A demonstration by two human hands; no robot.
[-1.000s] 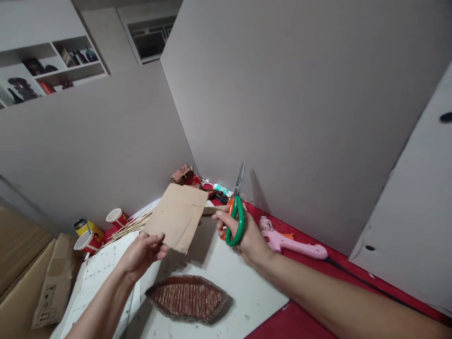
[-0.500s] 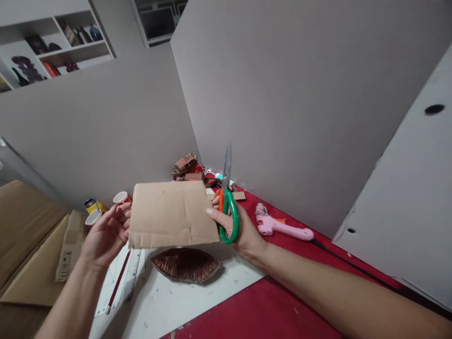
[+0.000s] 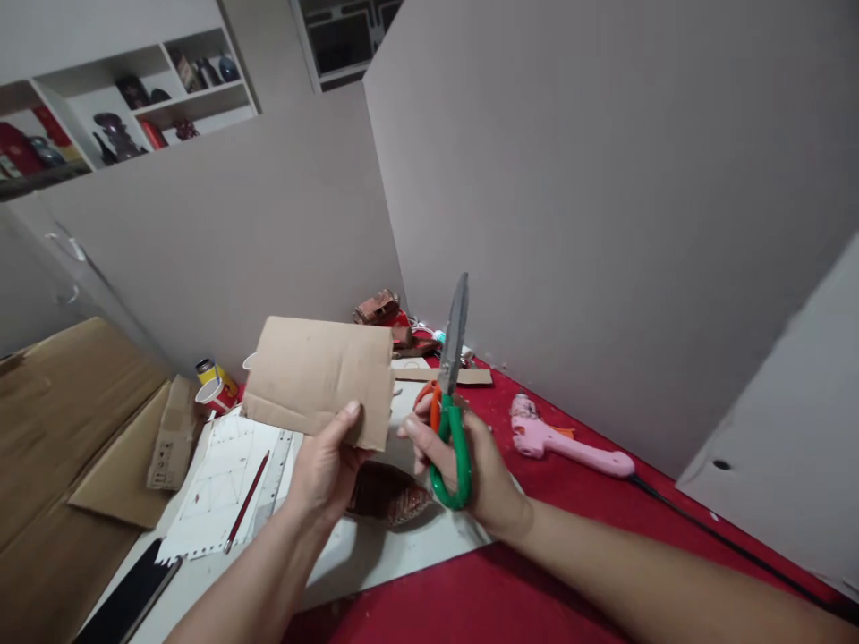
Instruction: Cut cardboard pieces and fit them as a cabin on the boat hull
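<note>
Cardboard piece [image 3: 315, 371] is held up by the left hand [image 3: 328, 474] at its lower right part, thumb pressed on the near face, fingers mostly hidden behind. Scissors [image 3: 447, 411] are held by the handles in the right hand [image 3: 487, 470], which is clamped around them; blades are pointed up and lie together, apart from the cardboard and just to the right of it. Hands are held apart, near each other, above the work surface. Right-hand fingertips are turned toward the cardboard, not touching it. Below the cardboard, a brown boat-shaped piece [image 3: 393, 496] is seen lying on a white board [image 3: 366, 563], partly covered from view by the left hand and cardboard. Red tabletop [image 3: 429, 595] is seen under and beside the board. Pink glue gun [image 3: 574, 449] is laid on the red surface to the right, black cord [image 3: 711, 528] trailed off toward the right edge. Flat cardboard strip [image 3: 470, 377] is placed behind the scissors. On the left, line-drawn paper [image 3: 215, 487] is laid out, with a dark red pencil [image 3: 247, 503] on it and a ruler [image 3: 273, 478] alongside. Red-and-white cup [image 3: 219, 398] and yellow jar [image 3: 221, 376] are stood behind the paper, near an open cardboard box [image 3: 100, 385]. Brown pieces [image 3: 377, 308] are heaped at the back corner, details too small to tell.
</note>
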